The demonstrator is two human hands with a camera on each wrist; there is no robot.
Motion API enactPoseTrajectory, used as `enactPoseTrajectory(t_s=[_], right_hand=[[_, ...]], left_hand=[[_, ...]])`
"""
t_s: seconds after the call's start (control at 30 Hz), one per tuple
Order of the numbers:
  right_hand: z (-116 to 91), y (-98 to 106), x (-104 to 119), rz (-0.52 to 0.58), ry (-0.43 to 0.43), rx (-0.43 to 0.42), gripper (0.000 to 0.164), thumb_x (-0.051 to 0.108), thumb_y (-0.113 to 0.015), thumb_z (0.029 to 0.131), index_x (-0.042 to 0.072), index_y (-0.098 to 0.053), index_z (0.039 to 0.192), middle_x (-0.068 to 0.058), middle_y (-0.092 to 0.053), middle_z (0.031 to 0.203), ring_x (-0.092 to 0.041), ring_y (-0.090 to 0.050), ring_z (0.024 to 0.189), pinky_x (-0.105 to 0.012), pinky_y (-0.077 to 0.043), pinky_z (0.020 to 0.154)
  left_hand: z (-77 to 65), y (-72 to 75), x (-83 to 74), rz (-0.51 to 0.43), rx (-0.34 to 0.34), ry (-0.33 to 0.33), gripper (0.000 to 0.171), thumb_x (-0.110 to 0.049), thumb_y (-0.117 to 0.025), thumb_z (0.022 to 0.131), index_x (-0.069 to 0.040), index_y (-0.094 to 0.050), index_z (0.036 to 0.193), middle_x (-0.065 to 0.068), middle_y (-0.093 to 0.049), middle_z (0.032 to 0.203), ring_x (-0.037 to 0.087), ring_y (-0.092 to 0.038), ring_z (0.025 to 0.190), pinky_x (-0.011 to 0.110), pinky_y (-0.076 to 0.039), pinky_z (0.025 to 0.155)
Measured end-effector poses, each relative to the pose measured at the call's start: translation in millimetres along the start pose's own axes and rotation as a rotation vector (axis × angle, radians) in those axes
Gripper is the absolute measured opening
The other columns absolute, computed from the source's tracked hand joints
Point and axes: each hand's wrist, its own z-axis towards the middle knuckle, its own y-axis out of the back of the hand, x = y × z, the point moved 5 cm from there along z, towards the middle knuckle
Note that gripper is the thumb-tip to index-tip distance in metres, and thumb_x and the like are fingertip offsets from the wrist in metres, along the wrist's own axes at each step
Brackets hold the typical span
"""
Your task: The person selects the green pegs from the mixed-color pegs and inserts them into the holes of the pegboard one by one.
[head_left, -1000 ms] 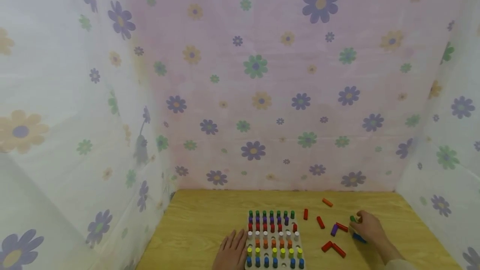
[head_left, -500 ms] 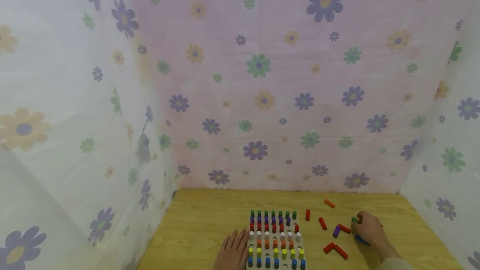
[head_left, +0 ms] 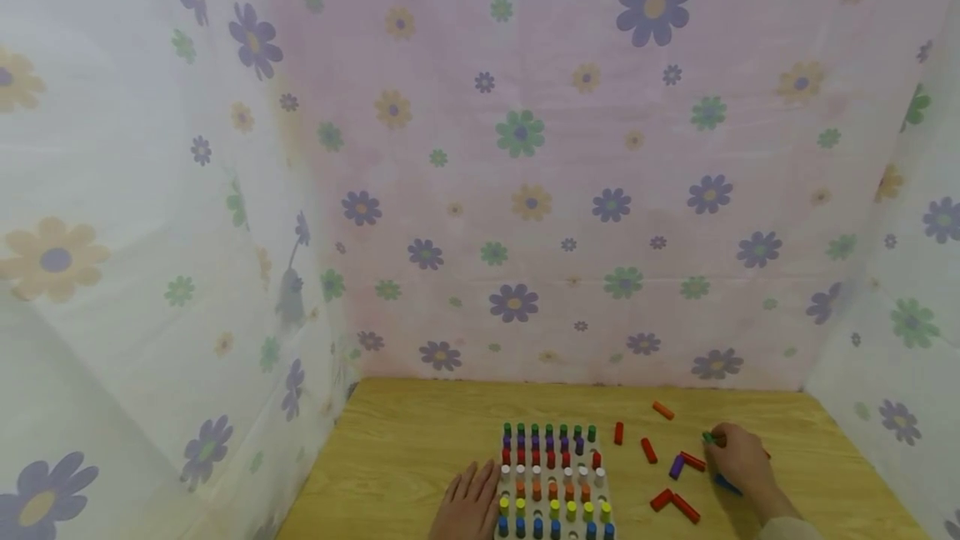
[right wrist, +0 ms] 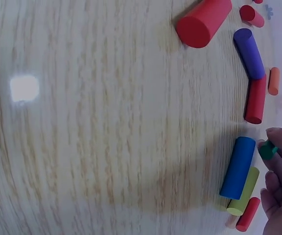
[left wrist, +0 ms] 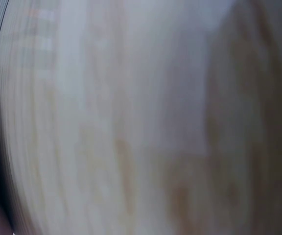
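My right hand (head_left: 741, 458) pinches a green peg (right wrist: 267, 150) between thumb and fingertips, low over the right part of the table. Close by it in the right wrist view lie a blue peg (right wrist: 238, 167), a yellow peg (right wrist: 244, 192) and a red peg (right wrist: 248, 214). My left hand (head_left: 467, 507) rests with straight fingers on the table, against the left side of a pegboard (head_left: 592, 482). Upright pegs fill most of its holes, in rows of green, purple, red, white, orange, yellow and blue. The left wrist view is blurred, mostly tabletop.
Several loose red pegs (head_left: 648, 450) lie between the board and my right hand, with a purple peg (head_left: 677, 466) touching one of them. An orange peg (head_left: 663, 410) lies farther back. Flowered curtains (head_left: 570, 290) enclose the wooden table (head_left: 420, 415) at the back and sides.
The view has shifted slightly. My right hand stays in nearly the same spot with the green peg, its fingers shifting a little. My left hand has not moved.
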Motion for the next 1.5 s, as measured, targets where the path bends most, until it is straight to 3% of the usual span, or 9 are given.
enactPoseTrajectory(t_s=[0.2,0.4,0.57,0.8,0.97,1.3,1.5], right_hand=[[0.2,5.2,6.2,0.095,-0.028,-0.056,0.032,0.006,-0.067,0.092,-0.018,-0.063,0.112,-0.026,-0.071,0.099,-0.041,-0.069,0.090,-0.053,-0.060,0.077],[-6.2,8.9,19.1,0.142,0.004,-0.100,0.034,0.009,-0.069,0.094,-0.015,-0.063,0.118,-0.026,-0.072,0.101,-0.042,-0.069,0.094,-0.056,-0.060,0.081],[-11.2,10.9,32.5,0.203,0.018,-0.115,0.035,0.010,-0.070,0.095,-0.014,-0.063,0.119,-0.027,-0.072,0.102,-0.041,-0.071,0.093,-0.050,-0.063,0.077],[-18.3,2.4,41.8,0.308,-0.029,-0.056,0.033,0.011,-0.072,0.095,-0.012,-0.065,0.118,-0.014,-0.074,0.097,-0.029,-0.072,0.088,-0.033,-0.062,0.069],[-27.5,-3.7,53.0,0.392,-0.072,-0.018,0.030,0.012,-0.071,0.095,-0.010,-0.066,0.115,-0.008,-0.074,0.093,-0.023,-0.070,0.084,-0.028,-0.060,0.064],[-38.9,-12.8,71.7,0.538,-0.102,0.014,0.025,0.011,-0.071,0.097,-0.009,-0.067,0.111,-0.009,-0.074,0.094,-0.029,-0.072,0.087,-0.036,-0.064,0.074],[-41.8,-20.7,77.8,0.598,-0.136,0.041,0.025,0.011,-0.072,0.097,-0.008,-0.067,0.112,-0.011,-0.073,0.097,-0.030,-0.072,0.088,-0.038,-0.064,0.073]], left_hand=[[0.3,1.0,-0.5,-0.012,0.003,0.001,0.067,-0.058,-0.012,0.110,-0.023,-0.045,0.157,-0.003,-0.046,0.158,0.030,-0.042,0.146,0.052,-0.036,0.119],[-1.5,1.4,1.1,-0.013,-0.011,-0.006,0.064,-0.055,-0.017,0.111,-0.022,-0.047,0.156,-0.002,-0.048,0.157,0.031,-0.043,0.145,0.052,-0.037,0.119],[-0.6,1.2,2.4,-0.020,-0.007,0.003,0.063,-0.055,-0.018,0.111,-0.023,-0.045,0.157,-0.003,-0.047,0.158,0.031,-0.041,0.146,0.053,-0.035,0.119],[1.4,0.2,2.8,-0.029,-0.002,0.011,0.064,-0.057,-0.017,0.110,-0.023,-0.045,0.157,-0.001,-0.047,0.158,0.031,-0.041,0.146,0.054,-0.035,0.119],[0.9,-2.4,3.2,-0.011,-0.008,0.012,0.066,-0.058,-0.015,0.110,-0.024,-0.047,0.156,-0.002,-0.048,0.157,0.030,-0.042,0.145,0.052,-0.036,0.119],[-0.8,-1.5,0.7,0.002,-0.033,0.005,0.064,-0.056,-0.016,0.110,-0.024,-0.048,0.155,-0.003,-0.050,0.156,0.030,-0.044,0.144,0.051,-0.038,0.118],[0.4,0.4,-0.5,0.003,-0.002,0.007,0.066,-0.058,-0.013,0.110,-0.023,-0.045,0.157,-0.002,-0.048,0.157,0.031,-0.042,0.145,0.052,-0.036,0.119]])
